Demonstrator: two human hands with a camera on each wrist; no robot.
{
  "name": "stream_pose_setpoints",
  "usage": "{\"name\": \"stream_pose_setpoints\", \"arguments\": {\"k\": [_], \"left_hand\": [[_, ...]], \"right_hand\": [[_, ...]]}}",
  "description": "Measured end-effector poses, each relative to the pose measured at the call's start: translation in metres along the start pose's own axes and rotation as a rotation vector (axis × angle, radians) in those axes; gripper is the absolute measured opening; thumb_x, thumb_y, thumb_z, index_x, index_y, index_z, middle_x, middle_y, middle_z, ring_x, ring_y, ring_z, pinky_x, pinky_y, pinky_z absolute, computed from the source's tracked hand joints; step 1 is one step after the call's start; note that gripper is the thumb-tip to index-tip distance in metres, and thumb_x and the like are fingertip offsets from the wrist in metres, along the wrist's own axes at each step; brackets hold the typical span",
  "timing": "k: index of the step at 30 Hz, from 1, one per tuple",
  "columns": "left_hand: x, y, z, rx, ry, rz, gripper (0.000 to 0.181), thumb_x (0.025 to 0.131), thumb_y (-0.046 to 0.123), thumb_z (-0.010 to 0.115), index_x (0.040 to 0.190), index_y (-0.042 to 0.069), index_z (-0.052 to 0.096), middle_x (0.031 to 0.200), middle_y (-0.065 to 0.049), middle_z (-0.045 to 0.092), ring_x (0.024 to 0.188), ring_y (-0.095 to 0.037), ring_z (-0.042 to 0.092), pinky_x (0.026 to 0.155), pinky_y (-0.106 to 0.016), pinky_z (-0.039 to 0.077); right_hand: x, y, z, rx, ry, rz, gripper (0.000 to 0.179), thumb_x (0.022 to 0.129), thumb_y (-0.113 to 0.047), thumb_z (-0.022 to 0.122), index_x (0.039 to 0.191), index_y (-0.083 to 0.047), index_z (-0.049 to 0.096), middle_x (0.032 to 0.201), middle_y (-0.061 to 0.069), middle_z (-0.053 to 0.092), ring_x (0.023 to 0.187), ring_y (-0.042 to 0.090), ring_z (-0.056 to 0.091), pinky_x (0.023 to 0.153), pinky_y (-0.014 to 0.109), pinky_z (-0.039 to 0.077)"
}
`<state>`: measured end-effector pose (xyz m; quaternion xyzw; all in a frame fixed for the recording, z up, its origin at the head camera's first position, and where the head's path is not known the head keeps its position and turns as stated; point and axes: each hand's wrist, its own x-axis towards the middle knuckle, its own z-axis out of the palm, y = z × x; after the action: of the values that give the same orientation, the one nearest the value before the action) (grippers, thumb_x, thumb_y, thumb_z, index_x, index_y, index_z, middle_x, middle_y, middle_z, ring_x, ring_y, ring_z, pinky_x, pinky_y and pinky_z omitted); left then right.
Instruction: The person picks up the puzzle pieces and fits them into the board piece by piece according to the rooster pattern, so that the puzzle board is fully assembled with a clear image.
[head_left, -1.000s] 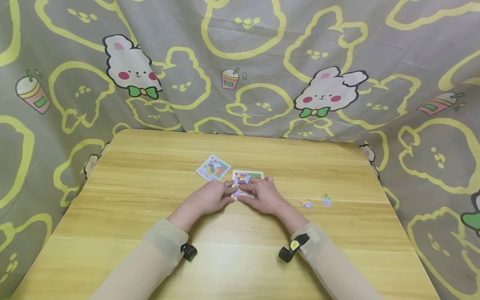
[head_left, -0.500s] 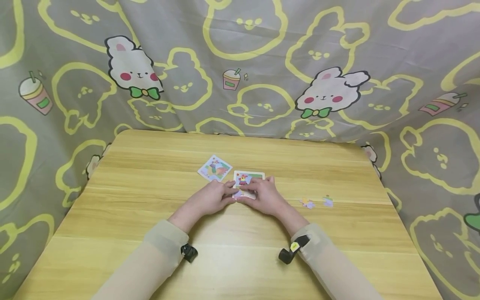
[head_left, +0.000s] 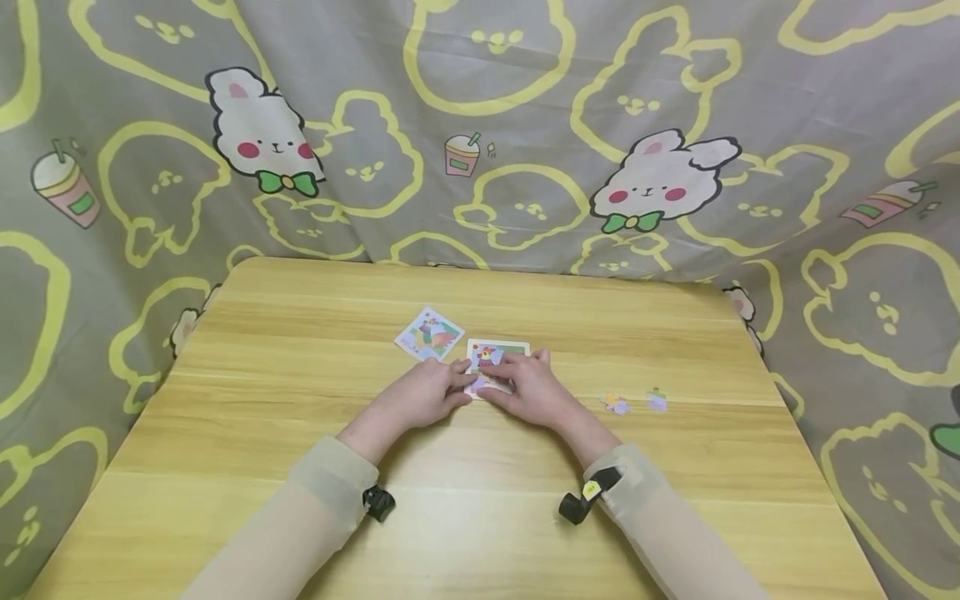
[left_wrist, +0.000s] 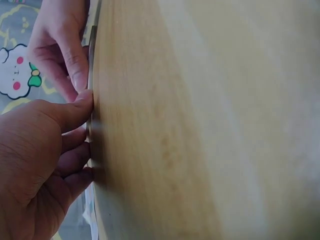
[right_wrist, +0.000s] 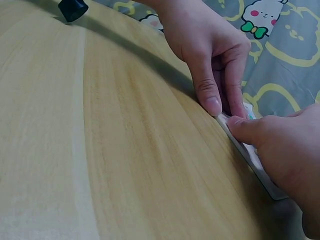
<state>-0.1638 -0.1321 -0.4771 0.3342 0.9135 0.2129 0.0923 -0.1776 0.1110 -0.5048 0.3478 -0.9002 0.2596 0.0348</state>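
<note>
A small framed jigsaw puzzle [head_left: 499,345] with a rooster picture lies flat on the table, partly covered by both hands. My left hand [head_left: 429,392] grips its near left corner, thumb at the front edge and fingertips on the picture. From the right side my right hand [head_left: 529,392] bends over the puzzle, with thumb and index finger on its surface. Whether a loose piece sits under those fingertips is hidden. In the right wrist view, the frame's pale edge [right_wrist: 260,175] shows beside the right thumb. A matching rooster card [head_left: 429,335] lies turned at an angle behind my left hand.
Loose jigsaw pieces lie right of my right hand: an orange and lilac one [head_left: 616,404] and a lilac and green one [head_left: 657,400]. The wooden table [head_left: 480,517] is bordered by a patterned grey curtain [head_left: 525,117] at the back and sides.
Both hands stay at the puzzle, with at most a tiny shift of the right fingers. The head view sways slightly; the card and loose pieces have not moved.
</note>
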Motion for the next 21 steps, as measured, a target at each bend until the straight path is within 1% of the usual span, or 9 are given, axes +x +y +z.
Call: {"name": "stream_pose_setpoints", "arguments": {"k": [4,9,13,18,21], "left_hand": [[0.0,0.0,0.0,-0.013,-0.008,-0.006,0.044,0.105,0.027,0.07,0.143,0.006,0.065,0.153,-0.02,0.053,0.137,-0.038,0.055,0.114,-0.047,0.045],[0.0,0.0,0.001,-0.01,-0.005,0.001,0.044,0.106,0.027,0.069,0.144,0.006,0.065,0.154,-0.02,0.052,0.137,-0.038,0.055,0.114,-0.047,0.045],[-0.001,0.001,0.0,-0.002,-0.005,0.006,0.045,0.106,0.027,0.069,0.145,0.005,0.064,0.153,-0.02,0.052,0.136,-0.039,0.056,0.114,-0.047,0.045],[0.0,0.002,-0.001,0.003,-0.009,0.001,0.045,0.106,0.025,0.069,0.145,0.004,0.063,0.153,-0.021,0.051,0.136,-0.039,0.055,0.114,-0.047,0.045],[0.0,0.002,-0.001,0.008,-0.016,-0.003,0.045,0.106,0.025,0.069,0.145,0.005,0.063,0.152,-0.021,0.052,0.136,-0.039,0.054,0.113,-0.047,0.046]], "right_hand": [[0.0,0.001,0.0,-0.002,0.002,-0.005,0.045,0.096,-0.042,0.08,0.129,-0.012,0.078,0.085,-0.01,0.058,0.066,0.006,0.044,0.08,0.043,0.027],[0.003,0.001,0.0,-0.053,0.027,-0.048,0.041,0.094,-0.042,0.082,0.122,-0.013,0.081,0.087,-0.008,0.062,0.066,0.006,0.047,0.079,0.044,0.028],[0.006,-0.003,-0.001,-0.057,0.03,-0.035,0.04,0.092,-0.04,0.084,0.12,-0.012,0.081,0.086,-0.008,0.062,0.065,0.008,0.046,0.079,0.044,0.027],[0.007,-0.009,-0.002,-0.079,-0.038,-0.001,0.039,0.099,-0.039,0.077,0.123,-0.009,0.078,0.079,-0.009,0.047,0.063,0.01,0.04,0.079,0.044,0.026],[0.007,-0.01,-0.002,-0.104,-0.082,0.021,0.037,0.102,-0.039,0.073,0.123,-0.009,0.079,0.077,-0.008,0.042,0.062,0.01,0.039,0.079,0.044,0.026]]}}
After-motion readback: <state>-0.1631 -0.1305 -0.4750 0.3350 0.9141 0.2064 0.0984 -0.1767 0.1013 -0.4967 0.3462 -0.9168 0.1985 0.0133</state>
